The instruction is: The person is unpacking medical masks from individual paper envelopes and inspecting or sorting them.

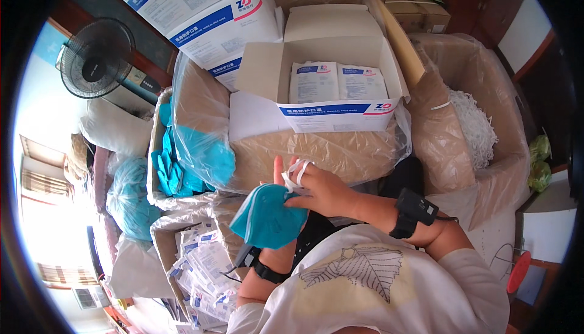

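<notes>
A teal folded face mask [266,217] is held in front of my chest. My left hand [277,179] is behind and under it, mostly hidden, with fingertips showing above the mask. My right hand [322,193] grips the mask's top edge and has its white ear loops [296,176] wound around the fingers. Both wrists wear black bands. Just beyond my hands stands an open white carton [328,66] holding two sealed white mask packets [336,82].
A plastic-lined box of teal masks [182,158] sits at left, a box of sealed packets [204,270] below it. A large lined box with white ear-loop strips [477,127] is at right. Stacked cartons [201,6] and a black fan [97,57] stand behind.
</notes>
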`<state>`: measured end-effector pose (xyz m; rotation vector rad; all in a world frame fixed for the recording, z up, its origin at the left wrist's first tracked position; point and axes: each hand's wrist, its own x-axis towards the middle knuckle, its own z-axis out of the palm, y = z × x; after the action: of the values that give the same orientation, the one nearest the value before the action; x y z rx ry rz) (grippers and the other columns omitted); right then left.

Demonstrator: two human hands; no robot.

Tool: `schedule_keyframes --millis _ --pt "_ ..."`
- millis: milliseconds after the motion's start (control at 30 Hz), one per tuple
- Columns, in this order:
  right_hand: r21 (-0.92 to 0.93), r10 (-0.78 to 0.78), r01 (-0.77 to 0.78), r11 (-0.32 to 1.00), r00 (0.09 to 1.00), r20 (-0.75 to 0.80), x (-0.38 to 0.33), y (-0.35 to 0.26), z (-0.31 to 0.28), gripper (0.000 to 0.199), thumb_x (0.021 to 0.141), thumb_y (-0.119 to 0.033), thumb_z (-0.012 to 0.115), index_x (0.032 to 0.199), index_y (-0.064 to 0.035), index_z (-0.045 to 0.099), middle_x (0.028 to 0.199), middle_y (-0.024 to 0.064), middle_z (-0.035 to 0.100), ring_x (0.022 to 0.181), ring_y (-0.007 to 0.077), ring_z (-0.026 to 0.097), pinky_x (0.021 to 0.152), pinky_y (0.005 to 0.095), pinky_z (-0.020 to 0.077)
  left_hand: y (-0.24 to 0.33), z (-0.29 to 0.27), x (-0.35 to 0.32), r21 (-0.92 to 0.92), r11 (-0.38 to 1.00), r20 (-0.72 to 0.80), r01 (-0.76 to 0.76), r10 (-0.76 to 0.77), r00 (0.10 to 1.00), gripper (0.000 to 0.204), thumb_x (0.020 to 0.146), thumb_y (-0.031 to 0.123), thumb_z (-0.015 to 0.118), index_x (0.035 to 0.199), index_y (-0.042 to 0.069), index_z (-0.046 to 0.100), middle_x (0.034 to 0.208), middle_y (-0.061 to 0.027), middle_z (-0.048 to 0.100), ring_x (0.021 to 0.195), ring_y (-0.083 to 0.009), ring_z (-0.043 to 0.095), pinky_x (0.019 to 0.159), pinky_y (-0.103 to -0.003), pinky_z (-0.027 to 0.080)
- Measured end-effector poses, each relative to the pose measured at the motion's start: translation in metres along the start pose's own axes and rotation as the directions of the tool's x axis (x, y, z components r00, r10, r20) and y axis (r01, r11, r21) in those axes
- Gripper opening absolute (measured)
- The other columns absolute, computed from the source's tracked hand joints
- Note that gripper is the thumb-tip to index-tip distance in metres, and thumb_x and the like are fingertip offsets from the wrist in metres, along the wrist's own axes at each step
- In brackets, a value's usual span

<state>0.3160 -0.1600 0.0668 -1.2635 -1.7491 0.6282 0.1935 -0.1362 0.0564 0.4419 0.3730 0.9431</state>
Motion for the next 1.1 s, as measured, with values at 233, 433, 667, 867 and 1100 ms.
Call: schedule_keyframes --millis 233,433,667,867,1100 --pt "0.277 0.198 -0.277 0.92 0.939 0.281 -0.007 -0.008 -0.013 0.035 0.077 -0.024 0.062 0.1 0.0004 0.052 0.092 0.0211 0.057 0.087 0.0354 0.056 0.074 0.0382 0.0434 -0.009 -0.024 -0.003 0.098 0.988 0.057 0.121 -0.127 0.99 0.063 0.088 0.055 0.022 0.137 0.015 0.015 0.135 -0.0154 0.031 0.124 -0.0281 0.031 0.102 -0.04 0.026" --pt "0.129 0.175 -0.186 0.974 0.98 0.092 -0.02 0.008 -0.031 0.034 0.08 -0.021 0.061 0.103 0.0007 0.049 0.074 0.0144 0.055 0.063 0.0253 0.055 0.057 0.0342 0.0423 0.072 -0.029 0.002 0.612 0.79 0.046 0.023 -0.064 0.997 0.054 0.089 0.043 0.034 0.125 0.003 0.04 0.125 -0.0169 0.044 0.118 -0.0277 0.04 0.1 -0.041 0.028" --pt "0.023 0.194 -0.198 0.98 0.973 0.124 -0.021 -0.003 -0.033 0.036 0.079 -0.024 0.06 0.1 0.002 0.045 0.082 0.0205 0.057 0.075 0.0376 0.055 0.063 0.04 0.0437 0.062 0.048 0.019 0.848 -0.323 0.39 -0.42 -0.157 0.907 0.023 0.084 0.026 0.052 0.092 0.006 0.058 0.086 -0.0135 0.059 0.086 -0.0321 0.055 0.075 -0.038 0.043" --pt "0.175 0.318 -0.375 0.91 0.905 0.284 -0.03 -0.007 -0.052 0.049 0.078 -0.025 0.06 0.118 -0.0052 0.039 0.094 0.0198 0.057 0.081 0.0371 0.056 0.069 0.0397 0.0444 0.05 0.026 0.014 0.907 -0.301 0.277 -0.294 -0.1 0.956 0.021 0.086 0.026 0.049 0.08 0.007 0.055 0.069 -0.013 0.056 0.063 -0.0353 0.055 0.053 -0.041 0.043" --pt "0.141 -0.076 0.031 0.989 0.943 0.325 -0.012 0.008 -0.051 0.023 0.084 -0.025 0.052 0.089 -0.0031 0.055 0.084 0.0115 0.051 0.078 0.0313 0.051 0.071 0.038 0.0413 0.06 0.036 0.014 0.91 -0.261 0.32 -0.323 -0.057 0.946 0.021 0.086 0.024 0.048 0.078 0.006 0.055 0.068 -0.0145 0.056 0.066 -0.0354 0.056 0.055 -0.041 0.043"
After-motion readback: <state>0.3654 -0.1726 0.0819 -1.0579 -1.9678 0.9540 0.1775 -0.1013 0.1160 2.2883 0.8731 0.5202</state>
